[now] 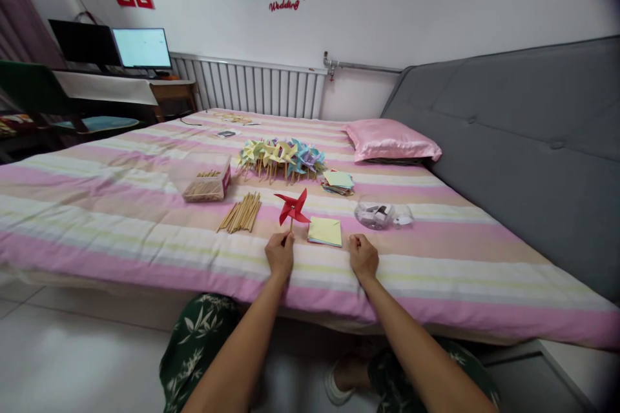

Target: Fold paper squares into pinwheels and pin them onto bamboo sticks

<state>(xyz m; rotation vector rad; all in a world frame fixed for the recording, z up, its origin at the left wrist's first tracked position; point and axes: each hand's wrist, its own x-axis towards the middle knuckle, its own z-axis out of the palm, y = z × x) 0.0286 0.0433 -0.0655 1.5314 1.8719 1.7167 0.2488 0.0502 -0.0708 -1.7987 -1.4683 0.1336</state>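
Red pinwheel held up over the striped bed

Left hand [279, 253] grips the red pinwheel [292, 208]; right hand [363, 257] rests fisted, empty. Box [208, 184] at centre-left holds sticks; glass jar [374, 213] holds small bits.

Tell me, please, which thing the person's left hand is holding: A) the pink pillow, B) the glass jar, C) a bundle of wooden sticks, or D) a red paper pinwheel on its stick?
D: the left hand pinches the stick of the red pinwheel, holding it upright above the striped bedsheet.

Bare bedspread [121, 219] left; sticks [241, 213] and probably a jar [372, 213] crowd ahead.
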